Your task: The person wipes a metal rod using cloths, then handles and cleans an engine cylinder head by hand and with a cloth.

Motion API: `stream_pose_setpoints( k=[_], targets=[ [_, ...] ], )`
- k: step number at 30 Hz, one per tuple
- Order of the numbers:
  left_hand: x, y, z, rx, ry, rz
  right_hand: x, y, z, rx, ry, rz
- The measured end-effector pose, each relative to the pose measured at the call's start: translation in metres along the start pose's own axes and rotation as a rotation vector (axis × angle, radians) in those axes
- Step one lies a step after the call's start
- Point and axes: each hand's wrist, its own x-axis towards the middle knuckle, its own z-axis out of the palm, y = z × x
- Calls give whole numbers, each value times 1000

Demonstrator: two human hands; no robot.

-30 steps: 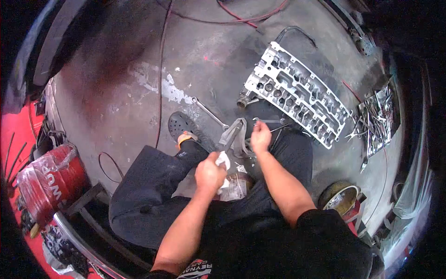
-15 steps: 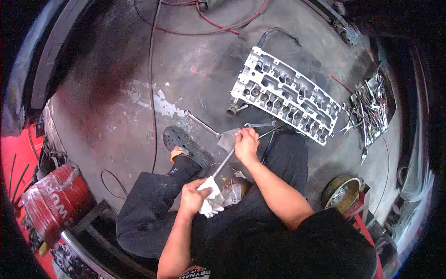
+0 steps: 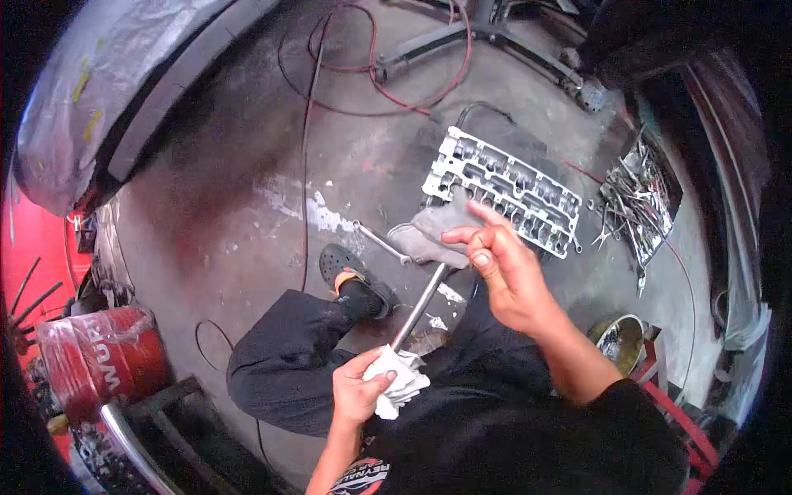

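My left hand (image 3: 359, 392) is closed around a crumpled white cloth or paper (image 3: 400, 384), wrapped about the lower end of a bare metal rod (image 3: 419, 309). The rod slants up and away from me. At its far end my right hand (image 3: 507, 272) has its index finger stretched out and the other fingers curled. These fingers hold a bent, worn grey sheet (image 3: 437, 231), which looks like sandpaper and covers the rod's tip. Beyond on the floor lies a combination wrench (image 3: 381, 242). A cylinder head (image 3: 511, 186) lies past my right hand, partly hidden by it.
On the right, loose tools (image 3: 639, 198) lie heaped in a tray. A round bowl (image 3: 623, 342) stands near my right side. At left is a red drum (image 3: 103, 355). A hose (image 3: 307, 165) runs across the floor, and a stand's metal legs (image 3: 487, 33) are at the back.
My right hand has risen off the rod's upper part, its fingers opening out somewhat, with the grey sheet lifted along. My left hand keeps its grip. The view has tilted up.
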Motion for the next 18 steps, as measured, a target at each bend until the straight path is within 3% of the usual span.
stream_pose_setpoints(
  k=[3, 7, 9, 11, 12, 13, 14, 15, 16, 18],
  targets=[
    [0, -6, 2, -293, -42, 131, 6, -41, -24, -57, 100, -244],
    [3, 10, 8, -423, -104, 221, 3, -69, -44, 9, 118, -367],
    [6, 13, 6, -410, -110, 249, 9, -68, -38, 305, 399, -291],
    [10, 11, 8, -410, -138, 267, 37, -58, -35, 362, 662, -152],
    [9, 21, 12, -387, -140, 257, 48, -50, -38, -87, 580, -207],
    [8, 20, 13, -382, -134, 243, 56, -16, -25, -203, 447, -358],
    [12, 22, 15, -374, -128, 238, 53, -18, -9, 43, 310, -105],
    [16, 23, 18, -359, -133, 232, 52, -4, 3, 356, 329, 135],
    [14, 23, 20, -352, -86, 175, 50, 21, 16, 259, 456, 176],
    [22, 23, 30, -327, -32, 87, 45, 68, 43, 791, 588, 460]
  ],
)
